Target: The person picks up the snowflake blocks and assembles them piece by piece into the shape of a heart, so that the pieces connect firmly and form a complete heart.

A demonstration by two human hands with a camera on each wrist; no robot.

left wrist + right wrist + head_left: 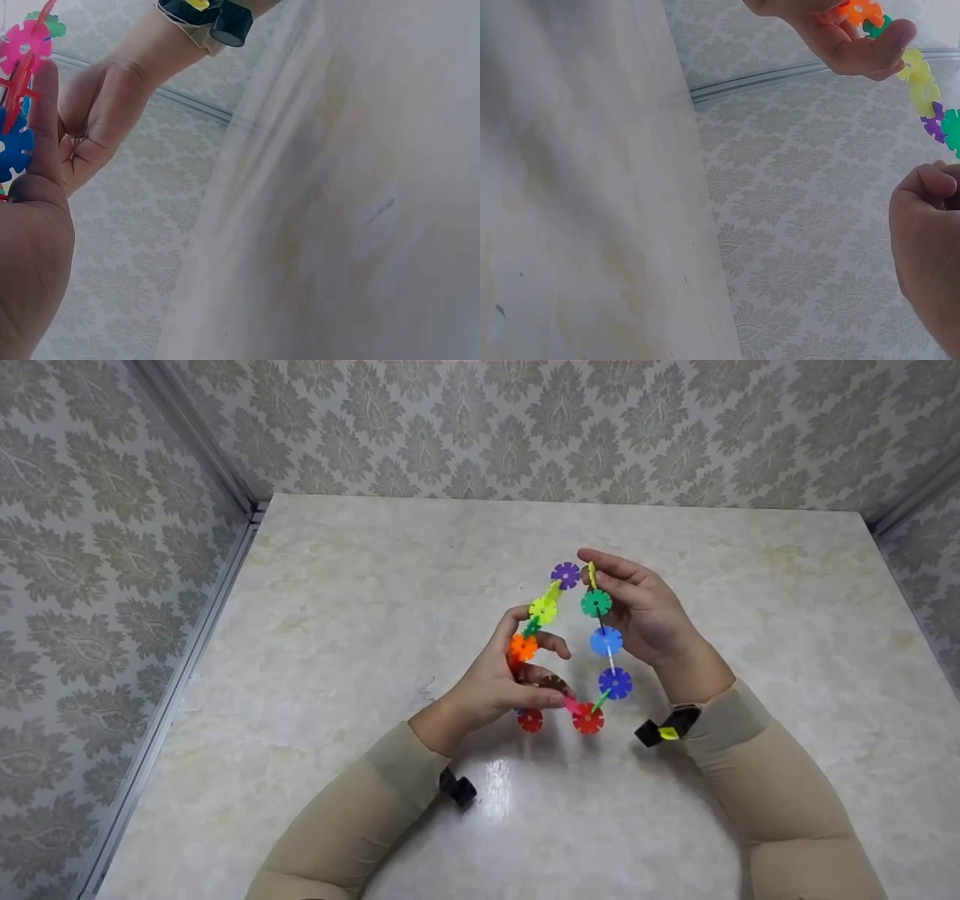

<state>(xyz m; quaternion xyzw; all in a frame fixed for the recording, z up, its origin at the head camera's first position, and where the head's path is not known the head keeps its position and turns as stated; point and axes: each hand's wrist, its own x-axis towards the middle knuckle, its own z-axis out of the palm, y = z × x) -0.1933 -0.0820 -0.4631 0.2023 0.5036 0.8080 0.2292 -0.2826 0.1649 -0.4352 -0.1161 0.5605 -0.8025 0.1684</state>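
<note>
A chain of notched plastic discs hangs between the two hands in the head view, bending round in a loop. My left hand grips its left and lower part, near an orange disc, its thumb by a pink piece. At the upper right, my right hand pinches a yellow disc seen edge-on, above a green disc. A purple disc at the chain's top lies close to the right fingertips. In the left wrist view a blue disc shows by the left hand.
The hands are above a pale marbled table. Patterned wall panels stand behind it and at the left, with a metal rail along the left edge. Each wrist wears a small black camera.
</note>
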